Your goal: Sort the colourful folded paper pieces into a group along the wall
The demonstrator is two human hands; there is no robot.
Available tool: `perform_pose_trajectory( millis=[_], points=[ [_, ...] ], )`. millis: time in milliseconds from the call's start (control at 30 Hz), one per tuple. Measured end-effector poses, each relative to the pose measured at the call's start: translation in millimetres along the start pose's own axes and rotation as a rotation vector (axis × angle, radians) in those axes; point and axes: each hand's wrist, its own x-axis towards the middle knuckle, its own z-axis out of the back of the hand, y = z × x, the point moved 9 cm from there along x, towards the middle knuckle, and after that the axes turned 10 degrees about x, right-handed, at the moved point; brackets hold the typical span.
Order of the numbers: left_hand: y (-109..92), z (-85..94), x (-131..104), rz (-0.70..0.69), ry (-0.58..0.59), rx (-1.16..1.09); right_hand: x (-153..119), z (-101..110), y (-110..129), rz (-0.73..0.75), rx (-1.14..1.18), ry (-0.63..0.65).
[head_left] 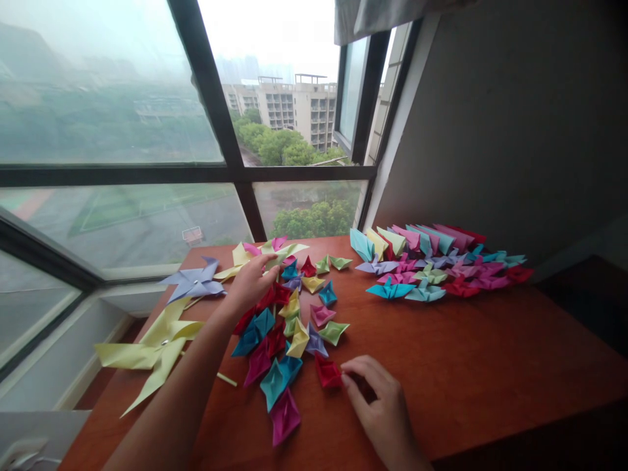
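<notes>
My right hand (380, 402) pinches the right corner of a small red folded paper boat (328, 371) on the table, thumb and index finger together. My left hand (252, 284) reaches across to the far side of the boats, its index finger stretched forward over a pale green and pink paper pinwheel (282, 247). Its other fingers are partly hidden. Around and between the hands lie several paper boats, among them a magenta one (285, 417), a blue one (254, 331), a yellow one (297, 339) and a green one (334, 332).
A yellow pinwheel (161, 343) and a purple pinwheel (196, 281) lie left of my left forearm. Several folded paper cranes (390, 288) stand in rows at the back right, with paper planes (412, 239) behind them. Windows (294, 173) border the wooden table (466, 366).
</notes>
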Motion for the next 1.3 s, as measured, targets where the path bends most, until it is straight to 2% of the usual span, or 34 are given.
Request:
perform_pose_trajectory(
  millis=[133, 267, 400, 533, 667, 767, 867, 967, 1067, 1167, 1300],
  points=[
    [-8.4, -6.3, 0.5, -0.048, 0.010, -0.087, -0.2, 0.3, -0.4, -0.006, -0.003, -0.004],
    [-6.5, 4.6, -8.2, -0.055, -0.040, -0.177, -0.4, 1.2, -0.1, -0.006, 0.002, -0.011],
    [0.3, 21.2, -36.6, -0.045, -0.074, -0.227, 0.2, 0.2, 1.0, 0.000, 0.006, 0.006],
    [7.2, 29.3, -80.7, -0.016, -0.088, -0.265, -1.0, 2.4, 2.7, 0.005, -0.004, 0.010],
    [14.1, 31.2, -131.3, 0.060, -0.167, -0.249, -4.3, 22.6, 4.2, 0.049, -0.097, -0.066],
    [16.0, 34.4, -168.8, 0.136, -0.292, -0.202, -3.6, 50.4, 1.5, 0.093, -0.212, -0.134],
    [10.5, 28.7, -194.8, 0.134, -0.325, -0.194, 2.9, 83.4, -6.2, 0.107, -0.308, -0.192],
    [6.6, 21.2, -209.2, 0.111, -0.343, -0.185, 11.9, 113.3, -18.6, 0.068, -0.358, -0.250],
    [6.6, 13.1, -215.7, 0.107, -0.339, -0.168, 17.1, 130.1, -30.7, 0.031, -0.388, -0.292],
    [4.0, 12.8, -219.8, 0.064, -0.388, -0.133, 17.2, 132.4, -39.0, 0.027, -0.433, -0.312],
    [1.0, 14.3, -221.9, 0.022, -0.426, -0.105, 15.4, 123.9, -43.4, 0.046, -0.480, -0.291]
  ],
)
